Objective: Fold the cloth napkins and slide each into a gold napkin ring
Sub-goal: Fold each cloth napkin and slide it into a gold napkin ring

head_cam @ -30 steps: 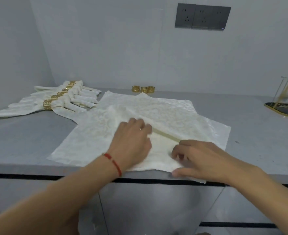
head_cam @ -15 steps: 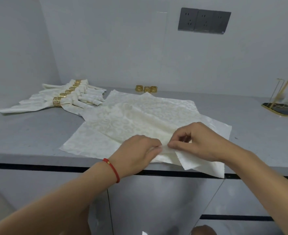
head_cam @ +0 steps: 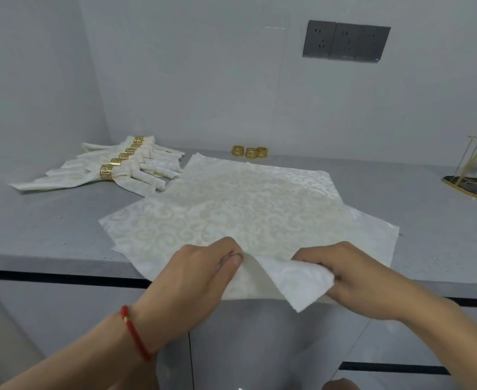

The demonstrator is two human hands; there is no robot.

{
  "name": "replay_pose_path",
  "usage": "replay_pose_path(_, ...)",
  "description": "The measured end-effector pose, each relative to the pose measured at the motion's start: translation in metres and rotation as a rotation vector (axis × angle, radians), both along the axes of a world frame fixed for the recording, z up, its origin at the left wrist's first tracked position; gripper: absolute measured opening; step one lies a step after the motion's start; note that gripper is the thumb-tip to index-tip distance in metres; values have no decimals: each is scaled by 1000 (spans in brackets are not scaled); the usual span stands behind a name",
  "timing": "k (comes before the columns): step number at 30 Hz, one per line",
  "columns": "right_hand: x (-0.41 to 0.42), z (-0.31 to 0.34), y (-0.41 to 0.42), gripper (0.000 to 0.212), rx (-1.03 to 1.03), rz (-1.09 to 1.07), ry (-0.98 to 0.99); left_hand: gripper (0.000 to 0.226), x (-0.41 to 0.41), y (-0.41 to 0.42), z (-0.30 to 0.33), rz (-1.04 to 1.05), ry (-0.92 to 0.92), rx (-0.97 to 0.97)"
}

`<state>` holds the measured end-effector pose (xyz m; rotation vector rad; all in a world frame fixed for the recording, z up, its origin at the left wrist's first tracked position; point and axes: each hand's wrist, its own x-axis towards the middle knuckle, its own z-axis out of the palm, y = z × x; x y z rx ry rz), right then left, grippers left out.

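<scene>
A cream patterned napkin (head_cam: pixel 245 209) lies spread on top of a small stack of flat napkins on the grey counter (head_cam: pixel 49 232). Its near corner hangs over the counter's front edge. My left hand (head_cam: pixel 200 277) pinches the napkin's near edge on the left of that corner. My right hand (head_cam: pixel 352 277) grips the same edge on the right, lifting the fabric slightly. Three loose gold napkin rings (head_cam: pixel 250 152) stand at the back by the wall. Several folded napkins in gold rings (head_cam: pixel 119 170) lie fanned at the back left.
A gold wire stand on a dark base (head_cam: pixel 473 175) sits at the far right of the counter. A dark socket panel (head_cam: pixel 345 42) is on the wall. Cabinet fronts run below the counter's front edge.
Both hands moved from pressing flat on the napkin to pinching its near corner, and have pulled it toward the counter's front edge, spreading apart along the edge.
</scene>
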<state>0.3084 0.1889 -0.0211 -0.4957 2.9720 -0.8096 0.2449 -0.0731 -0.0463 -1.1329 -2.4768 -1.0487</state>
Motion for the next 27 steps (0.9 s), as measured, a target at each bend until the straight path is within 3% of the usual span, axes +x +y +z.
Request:
replay_pose_path(7, -13, 27, 5, 34, -252, -48, -163, 26, -7, 4, 21, 84, -166, 0)
replay_pose_path(13, -108, 24, 9, 23, -358, -253, -69, 45, -120, 22, 32, 210, -191, -169)
replay_pose_path(16, -176, 8, 24, 38, -288, -370, -22, 46, -197, 47, 26, 254, -259, -247)
replay_pose_path(20, -252, -17, 39, 26, -185, -634, -45, 44, -274, 83, 12, 312, -207, -399)
replay_pose_path(22, -277, -27, 39, 24, -132, -718, 41, 42, -298, 96, 2, 376, -152, -433)
replay_pose_path(24, -296, -34, 39, 7, 41, -762, 176, 40, -321, 108, -8, 428, -105, -473)
replay_pose_path(27, -310, -39, 37, 38, 254, -640, 302, 35, -347, 117, -22, 457, -39, -518)
